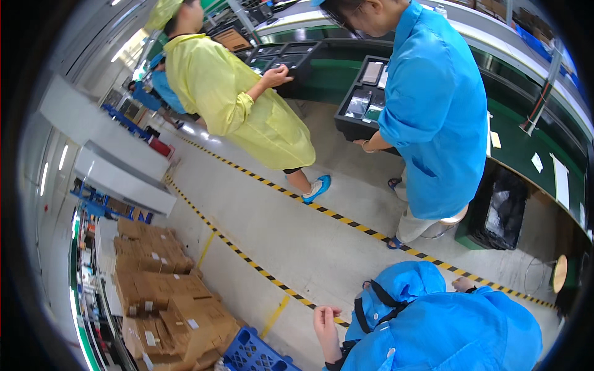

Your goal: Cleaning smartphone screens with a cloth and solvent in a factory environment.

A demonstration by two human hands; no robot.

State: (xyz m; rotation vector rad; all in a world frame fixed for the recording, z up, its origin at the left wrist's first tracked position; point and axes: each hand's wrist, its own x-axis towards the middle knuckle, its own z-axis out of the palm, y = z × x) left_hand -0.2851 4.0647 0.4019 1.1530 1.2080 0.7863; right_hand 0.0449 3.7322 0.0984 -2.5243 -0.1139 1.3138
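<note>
My left hand (327, 324) is raised in front of my blue coat, its fingers loosely curled in and nothing showing in them. On the other side, my right hand (463, 284) pokes out past a dark cuff. Its fingers are mostly hidden, and I see nothing held. Both hands are over the grey floor, apart from any object. Ahead, a person in a blue coat (433, 105) carries a black tray (351, 128) with flat, phone-like panels. A person in a yellow coat (229, 99) has a hand by another black tray (298, 67).
Brown cardboard boxes (148, 278) are stacked at the left, with a blue plastic crate (253, 352) by them. Yellow-black floor tape (346, 221) crosses the aisle. A lined bin (498, 213) and a stool (559, 274) stand by the green workbench (520, 154) at right.
</note>
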